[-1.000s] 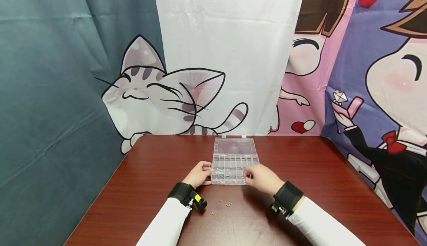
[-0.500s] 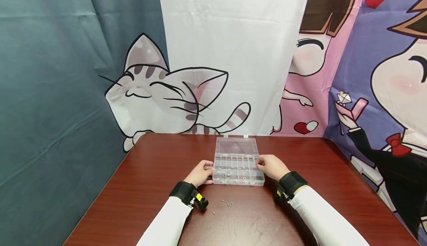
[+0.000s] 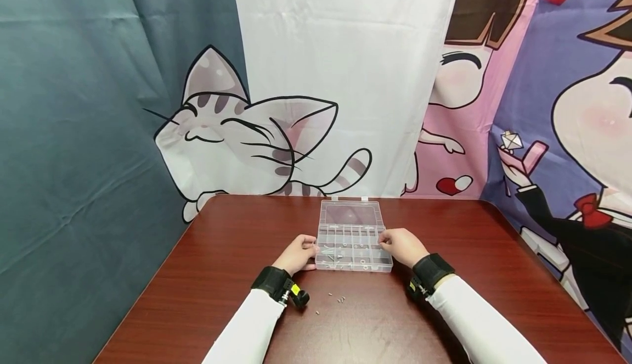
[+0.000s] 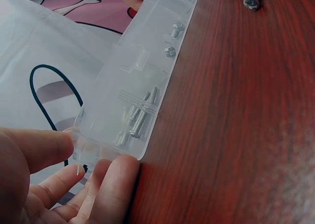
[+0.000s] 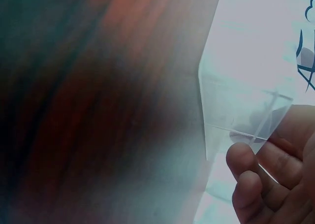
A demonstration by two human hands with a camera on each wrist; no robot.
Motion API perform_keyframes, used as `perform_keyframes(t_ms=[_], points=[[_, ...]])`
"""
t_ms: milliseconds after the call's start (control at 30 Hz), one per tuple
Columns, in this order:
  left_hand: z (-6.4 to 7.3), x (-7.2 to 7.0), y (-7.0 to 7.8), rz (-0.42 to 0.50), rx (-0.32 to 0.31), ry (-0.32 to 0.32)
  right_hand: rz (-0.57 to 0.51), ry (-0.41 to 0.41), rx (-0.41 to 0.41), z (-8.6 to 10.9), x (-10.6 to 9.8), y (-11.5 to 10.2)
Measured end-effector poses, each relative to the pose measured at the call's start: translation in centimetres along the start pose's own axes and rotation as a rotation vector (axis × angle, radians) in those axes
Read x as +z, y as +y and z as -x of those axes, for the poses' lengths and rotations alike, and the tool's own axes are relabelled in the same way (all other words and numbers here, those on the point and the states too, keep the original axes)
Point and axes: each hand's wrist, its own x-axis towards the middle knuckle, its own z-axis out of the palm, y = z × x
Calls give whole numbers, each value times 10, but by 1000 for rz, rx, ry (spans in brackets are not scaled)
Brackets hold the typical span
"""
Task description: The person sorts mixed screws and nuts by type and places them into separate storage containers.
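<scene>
A clear plastic compartment box (image 3: 380,268) lies on the table, its see-through lid (image 3: 351,213) folded back behind it. My left hand (image 3: 296,255) grips the box's left end, thumb on the upper edge and fingers on the outside. At the right side, my right hand (image 3: 404,247) pinches the box's wall; in the right wrist view part of that hand shows through the plastic. Several long screws (image 4: 140,119) lie in a left compartment, with shorter screws (image 4: 176,30) further along. Small rings (image 3: 364,265) lie in other compartments, too tiny to make out well.
Several small screws (image 3: 341,300) lie loose on the dark red wooden table (image 3: 237,227) in front of the box. One loose screw (image 4: 252,1) shows closer in the left wrist view. A printed cloth (image 3: 385,78) hangs behind the table.
My right hand has moved from over the front right compartments to the box's right side and holds there. My left hand keeps its place at the left end.
</scene>
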Motion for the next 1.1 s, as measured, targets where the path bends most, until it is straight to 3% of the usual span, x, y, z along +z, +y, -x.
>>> perform_keyframes(t_ms=[533, 833, 967, 1100], points=[[-1, 1, -1, 18, -1, -1, -16, -19, 8, 5, -5, 0], [-1, -2, -1, 23, 5, 3, -1, 77, -24, 10, -15, -15], [-1, -2, -1, 23, 1, 8, 43, 97, -79, 13, -16, -32], [-2, -1, -2, 22, 0, 8, 78, 80, -194, 21, -14, -52]])
